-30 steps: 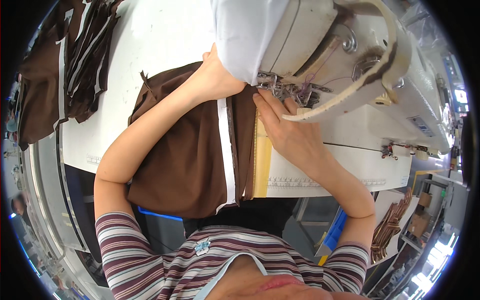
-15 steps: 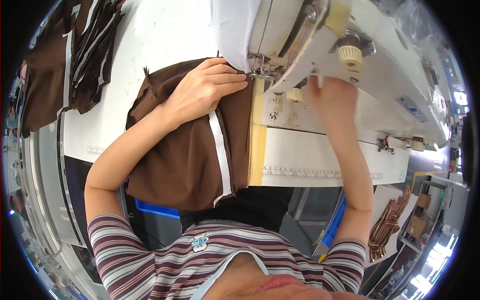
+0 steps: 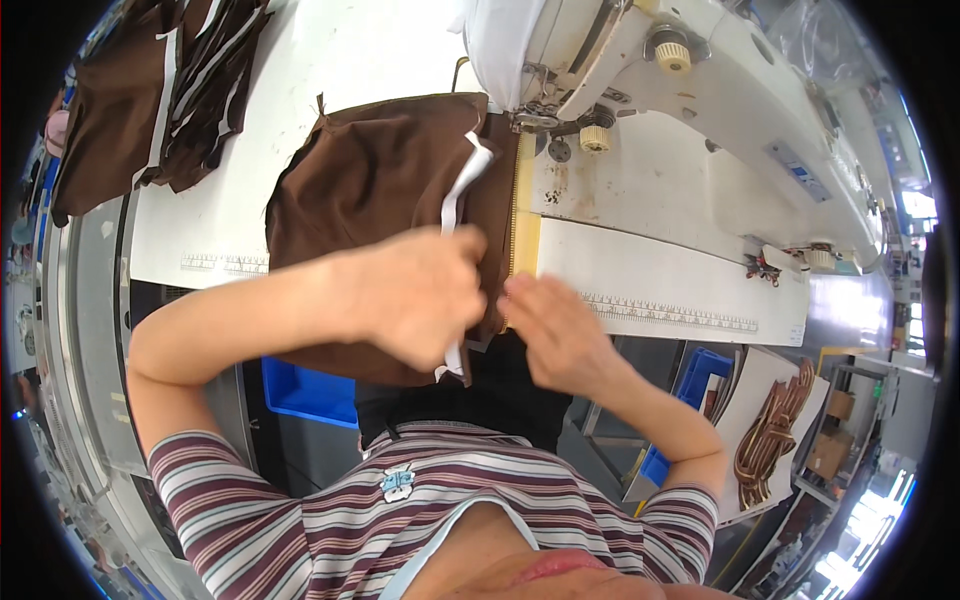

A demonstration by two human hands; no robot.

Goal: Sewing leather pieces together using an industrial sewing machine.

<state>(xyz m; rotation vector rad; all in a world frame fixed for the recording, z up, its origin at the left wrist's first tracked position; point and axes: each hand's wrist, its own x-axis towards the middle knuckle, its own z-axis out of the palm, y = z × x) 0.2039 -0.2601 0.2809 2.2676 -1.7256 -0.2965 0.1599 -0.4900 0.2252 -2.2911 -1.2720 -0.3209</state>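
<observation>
A brown fabric piece (image 3: 350, 190) with a white strip (image 3: 458, 190) lies on the sewing table, its upper right corner at the needle area of a sewing machine (image 3: 700, 100). Along its right edge runs a zipper (image 3: 517, 210) with gold teeth and yellowish tape. My left hand (image 3: 420, 295), blurred, is closed over the lower part of the fabric and strip, fingers curled. Close beside it, my right hand (image 3: 562, 335) has its fingers pressed together at the zipper's lower end, by the table's front edge. The right thumb is hidden.
More brown pieces with white strips (image 3: 150, 110) hang over the table's far left. A white cloth (image 3: 500, 50) stands beside the machine head. Printed rulers (image 3: 670, 315) line the front edge. A blue bin (image 3: 308, 388) and bundled brown zippers (image 3: 775, 435) are lower down.
My left hand has come down the fabric toward me and curled. My right hand has left the machine and moved to the zipper's lower end. The strip's top is now uncovered.
</observation>
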